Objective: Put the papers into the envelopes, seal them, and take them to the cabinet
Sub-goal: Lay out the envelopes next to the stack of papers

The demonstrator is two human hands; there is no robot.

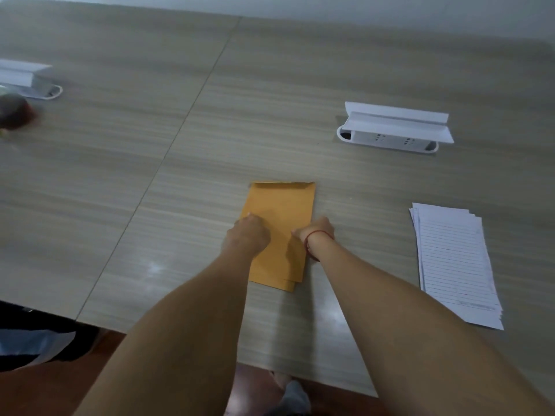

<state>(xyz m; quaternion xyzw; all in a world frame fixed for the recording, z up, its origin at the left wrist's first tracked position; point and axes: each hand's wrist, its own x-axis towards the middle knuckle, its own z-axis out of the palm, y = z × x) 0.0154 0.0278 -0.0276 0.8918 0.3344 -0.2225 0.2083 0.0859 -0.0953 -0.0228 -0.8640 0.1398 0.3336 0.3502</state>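
— Where were the envelopes?

— A small stack of orange envelopes (280,232) lay flat on the tabletop (150,145), both hands on it.

— And the fingers?

— The left hand (247,234) and right hand (313,231) were curled, knuckles toward the camera; whether they pinched anything, I couldn't tell.

— The papers?

— The lined papers (455,262) sat well apart to the right, near the socket box (393,130).

A wide table (270,85) with a grey wood-grain top fills the view, a seam running from 12 o'clock toward 8 o'clock. A white pop-up socket box (393,132) stands open at 2 o'clock, another (27,79) at 10 o'clock. A pale wall (360,10) runs along the top; reddish-brown floor (45,391) shows at 7 o'clock.
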